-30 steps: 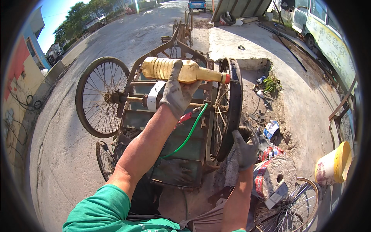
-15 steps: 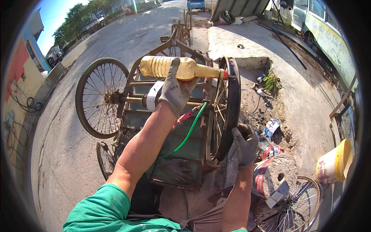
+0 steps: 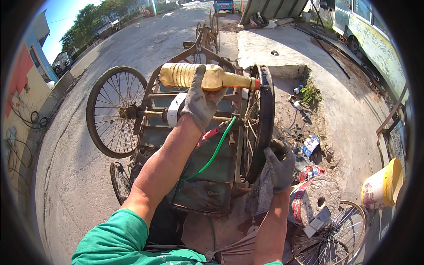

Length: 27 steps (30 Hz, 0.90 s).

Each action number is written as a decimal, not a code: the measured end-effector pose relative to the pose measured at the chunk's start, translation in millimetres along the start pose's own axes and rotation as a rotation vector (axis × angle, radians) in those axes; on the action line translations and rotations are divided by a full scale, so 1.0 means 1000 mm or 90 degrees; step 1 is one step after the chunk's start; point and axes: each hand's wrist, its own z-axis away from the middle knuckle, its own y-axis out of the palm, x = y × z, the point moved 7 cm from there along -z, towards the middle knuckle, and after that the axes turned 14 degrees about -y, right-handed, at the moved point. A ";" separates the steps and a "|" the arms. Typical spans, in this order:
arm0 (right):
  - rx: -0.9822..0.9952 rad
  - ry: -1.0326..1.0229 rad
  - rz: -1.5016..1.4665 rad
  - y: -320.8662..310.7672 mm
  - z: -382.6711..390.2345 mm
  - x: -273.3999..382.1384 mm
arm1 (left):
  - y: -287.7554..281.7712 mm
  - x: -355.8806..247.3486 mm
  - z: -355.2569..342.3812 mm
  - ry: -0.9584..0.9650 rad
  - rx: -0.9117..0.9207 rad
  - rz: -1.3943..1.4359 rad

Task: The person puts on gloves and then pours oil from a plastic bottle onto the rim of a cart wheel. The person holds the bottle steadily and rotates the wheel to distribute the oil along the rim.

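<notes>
Left gray-gloved hand (image 3: 198, 106) clasps yellowish plastic bottle (image 3: 218, 80); right gray-gloved hand (image 3: 281, 168) half-curled at dark spoked wheel (image 3: 266, 123), hold unclear. Thin green hose (image 3: 217, 152) left, yellow-white bucket (image 3: 380, 184) near right.

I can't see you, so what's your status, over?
Left hand holds yellowish plastic bottle sideways. Right hand at right-hand spoked wheel. Green hose beside left forearm.

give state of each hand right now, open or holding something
Left hand: closed around a yellowish bottle.
Right hand: partly curled at the wheel; firm grip cannot be told.
</notes>
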 end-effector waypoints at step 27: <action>-0.008 0.027 -0.060 0.002 -0.003 -0.004 | 0.005 -0.001 0.000 -0.032 0.033 0.025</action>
